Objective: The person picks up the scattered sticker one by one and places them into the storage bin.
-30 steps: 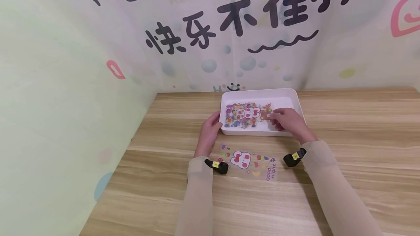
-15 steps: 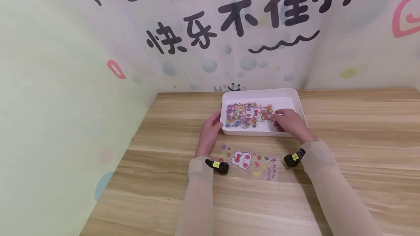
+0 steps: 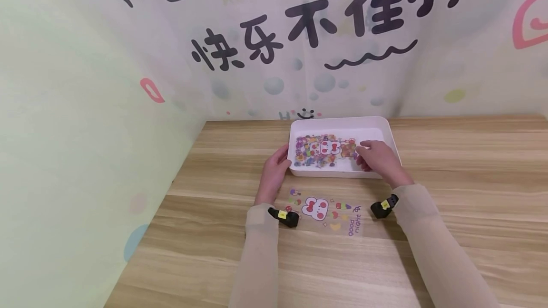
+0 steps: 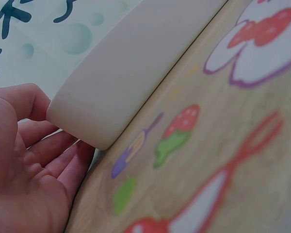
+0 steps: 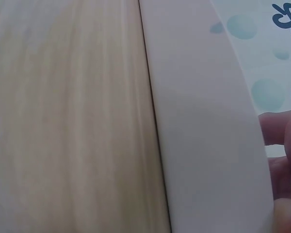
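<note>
A white tray (image 3: pixel 347 174) lies on the wooden table, with a heap of small colourful stickers (image 3: pixel 314 151) in its left part. My left hand (image 3: pixel 274 172) holds the tray's left end near the front corner; in the left wrist view this hand (image 4: pixel 39 155) has one digit on the rim and the other fingers below it. My right hand (image 3: pixel 378 160) reaches over the front wall, its bent fingers beside a brown sticker (image 3: pixel 348 150) at the right of the heap. In the right wrist view the tray wall hides its fingertips, so whether they pinch anything is unclear.
In front of the tray a transparent sheet (image 3: pixel 314 209) printed with a white rabbit and "good night" lies flat, between both forearms. Behind the table (image 3: pixel 471 179) hangs a printed backdrop (image 3: pixel 274 61); another covers the left side.
My right hand's fingers have drawn slightly rightward from the brown sticker, which they overlapped a second ago. My left hand stays at the tray's left end.
</note>
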Demonstrator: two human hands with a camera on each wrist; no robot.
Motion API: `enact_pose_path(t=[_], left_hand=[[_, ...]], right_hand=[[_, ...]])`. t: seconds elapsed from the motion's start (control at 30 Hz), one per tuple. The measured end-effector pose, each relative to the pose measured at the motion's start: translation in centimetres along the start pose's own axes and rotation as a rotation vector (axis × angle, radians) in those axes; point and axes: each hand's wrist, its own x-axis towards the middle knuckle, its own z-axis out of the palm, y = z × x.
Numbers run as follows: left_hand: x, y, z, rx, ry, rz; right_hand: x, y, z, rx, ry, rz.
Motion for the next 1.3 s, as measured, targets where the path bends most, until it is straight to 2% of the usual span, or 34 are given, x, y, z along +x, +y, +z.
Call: enact_pose_path(t=[0.2, 0.5, 0.73, 0.9, 1.17, 1.3], left_hand=[[0.0, -0.1, 0.1, 0.002, 0.001, -0.012], [0.1, -0.3, 0.2, -0.003, 0.019, -0.021], [0.0, 0.0, 0.2, -0.015, 0.03, -0.027], [-0.1, -0.1, 0.3, -0.023, 0.025, -0.031], [-0.1, -0.2, 0.4, -0.02, 0.019, -0.03], [0.0, 0.1, 0.3, -0.02, 0.017, -0.031]], right_hand=[[0.1, 0.2, 0.0, 0.07, 0.068, -0.059], [0.1, 0.2, 0.0, 0.114, 0.088, -0.095], [0.1, 0.2, -0.1, 0.16, 0.12, -0.204], [-0.4, -0.3, -0.3, 0.14, 0.115, -0.25], [-1.2, -1.4, -0.4, 0.087, 0.033, -0.262], [-1.8, -1.7, -0.3, 0.034, 0.038, -0.272]])
